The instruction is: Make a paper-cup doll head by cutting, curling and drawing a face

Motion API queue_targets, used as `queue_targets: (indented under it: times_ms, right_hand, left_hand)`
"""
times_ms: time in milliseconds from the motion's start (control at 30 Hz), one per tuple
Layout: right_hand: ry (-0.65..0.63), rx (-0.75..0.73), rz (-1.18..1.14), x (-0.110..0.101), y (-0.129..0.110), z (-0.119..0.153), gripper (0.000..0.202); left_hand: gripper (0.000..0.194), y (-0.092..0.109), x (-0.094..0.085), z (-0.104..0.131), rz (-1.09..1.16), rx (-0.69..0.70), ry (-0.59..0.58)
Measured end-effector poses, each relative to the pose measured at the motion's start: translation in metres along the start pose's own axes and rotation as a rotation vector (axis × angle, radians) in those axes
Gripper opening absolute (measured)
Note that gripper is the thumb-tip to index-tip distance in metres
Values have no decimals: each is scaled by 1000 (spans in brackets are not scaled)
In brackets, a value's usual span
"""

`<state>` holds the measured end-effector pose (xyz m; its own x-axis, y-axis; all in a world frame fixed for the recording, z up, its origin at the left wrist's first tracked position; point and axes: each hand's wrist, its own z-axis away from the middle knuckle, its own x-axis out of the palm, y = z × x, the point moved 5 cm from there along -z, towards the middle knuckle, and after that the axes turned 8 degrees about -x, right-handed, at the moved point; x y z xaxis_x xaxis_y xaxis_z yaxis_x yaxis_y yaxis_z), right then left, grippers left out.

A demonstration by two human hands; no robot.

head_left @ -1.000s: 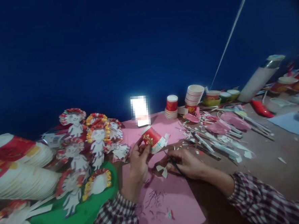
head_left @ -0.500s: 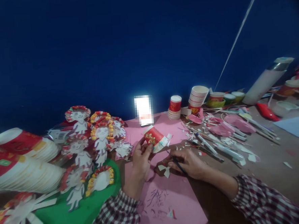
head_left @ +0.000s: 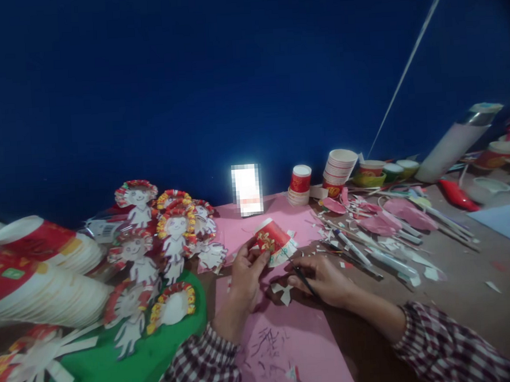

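Observation:
My left hand (head_left: pixel 245 277) is closed round a red and white paper cup (head_left: pixel 274 235) with a gold flower pattern, tilted on its side over pink paper. Green marks show on the cup's white band, and its rim end looks ragged. In my right hand (head_left: pixel 327 277) a slim dark pen (head_left: pixel 302 275) is pinched between the fingers. Its tip points up toward the cup's white band; whether it touches cannot be made out. White paper scraps (head_left: pixel 282 293) lie between the two hands. Below them the pink sheet (head_left: pixel 307 343) carries dark pen strokes.
Paper-cup figures (head_left: pixel 173 236) stand at left, near a green sheet (head_left: pixel 119 369) and large stacked cups (head_left: pixel 49 287). A bright blurred screen (head_left: pixel 247 190) stands ahead. Cup stacks (head_left: pixel 340 165), pens (head_left: pixel 354 247), pink cut-outs (head_left: pixel 374 223) and scraps cover the right side.
The cup and my left hand have shifted slightly right and down in view. The pen tip now points up at the cup's white band, nearer than before.

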<state>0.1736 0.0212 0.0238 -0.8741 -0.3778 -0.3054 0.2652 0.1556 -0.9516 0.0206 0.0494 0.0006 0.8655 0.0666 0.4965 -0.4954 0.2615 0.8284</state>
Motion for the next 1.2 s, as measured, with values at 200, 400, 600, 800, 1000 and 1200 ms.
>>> queue_targets:
  times_ms: [200, 400, 600, 800, 1000, 1200]
  right_hand:
    - [24, -14, 35, -2, -4, 0, 36]
    - [27, -22, 22, -1, -1, 0, 33]
    - [58, 28, -22, 0, 8, -1, 38]
    - [77, 21, -89, 2, 11, -2, 40]
    - [84, 54, -184, 2, 15, -2, 45]
    - [115, 18, -211, 3, 13, -3, 41]
  left_hand:
    - [62, -2, -3, -2, -13, -10, -2]
    - [68, 2, -3, -1, -40, 13, 29]
    - [78, 4, -4, 1, -50, 27, 35]
    - [78, 2, 1, 5, -73, -7, 1]
    - [73, -2, 0, 5, -177, 2, -59]
    - [75, -2, 1, 5, -139, 3, -58]
